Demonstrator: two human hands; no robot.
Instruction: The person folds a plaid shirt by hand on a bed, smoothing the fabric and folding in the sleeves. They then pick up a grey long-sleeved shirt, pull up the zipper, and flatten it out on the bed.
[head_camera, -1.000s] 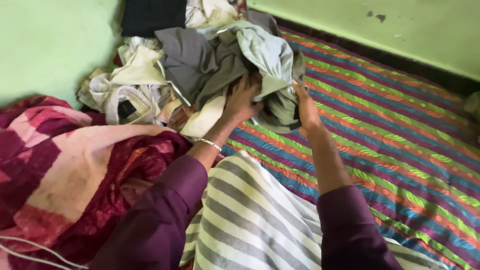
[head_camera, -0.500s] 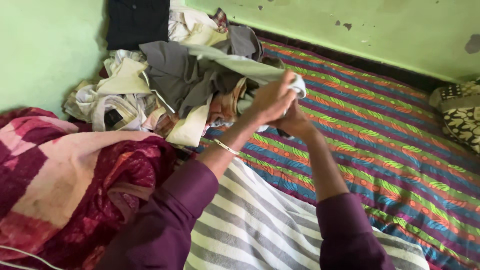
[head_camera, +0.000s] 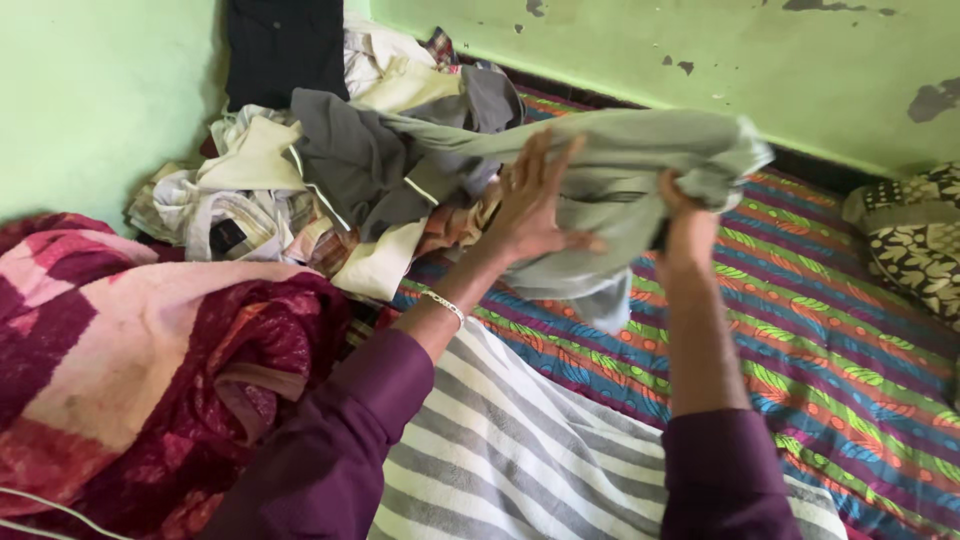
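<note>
Above the bed's striped multicoloured bedspread (head_camera: 840, 350), a pale grey-green cloth garment (head_camera: 640, 165) is lifted off the heap and stretched between both hands. On the right, the right hand (head_camera: 685, 225) has its fingers clenched around a bunched part of the garment, whose far end puffs out just above the fist. On the left, the left hand (head_camera: 530, 200) lies flat against the cloth with its fingers (head_camera: 545, 160) spread and released, pressing on the fabric rather than gripping it; a thin metal bangle (head_camera: 445, 305) sits on that wrist. Both arms wear dark purple sleeves (head_camera: 330, 440). One end of the garment trails back into the pile of crumpled clothes (head_camera: 300, 190), grey, cream and white, heaped in the corner against the light green wall (head_camera: 90, 90). A loose fold of the garment hangs down between the hands, near the bedspread. Left of the arms lies a maroon and pink blanket (head_camera: 140, 370), and a grey and white striped cloth (head_camera: 500, 450) spreads beneath the forearms. A black and white patterned cushion (head_camera: 915, 235) sits at the right edge.
</note>
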